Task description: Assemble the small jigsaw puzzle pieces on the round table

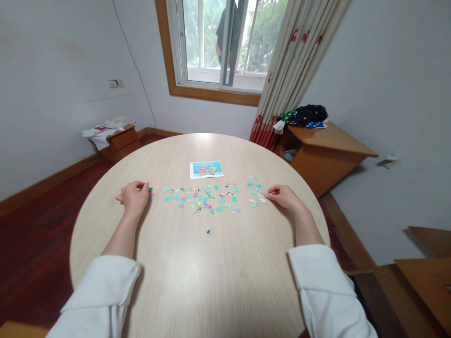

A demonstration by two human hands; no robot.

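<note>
My left hand (134, 193) is closed, thumb and fingers together, at the left end of the scattered jigsaw pieces. At its fingertips is a teal puzzle piece (150, 189), with a pink one (152, 196) just below. On the right, my right hand (284, 195) pinches at the edge of a small group of pale and teal pieces (259, 193); its fingertips partly cover what they grip, seemingly a pale piece. Between the hands lies a loose spread of puzzle pieces (200, 203), teal, pink and yellow. One separate piece (209, 232) lies nearer to me.
A picture card (206, 170) with cartoon figures lies behind the pieces on the round wooden table (211, 291). Beyond the table stand a small cabinet with cloths (310, 115), a low drawer unit (123, 141) and a window with a curtain (282, 70).
</note>
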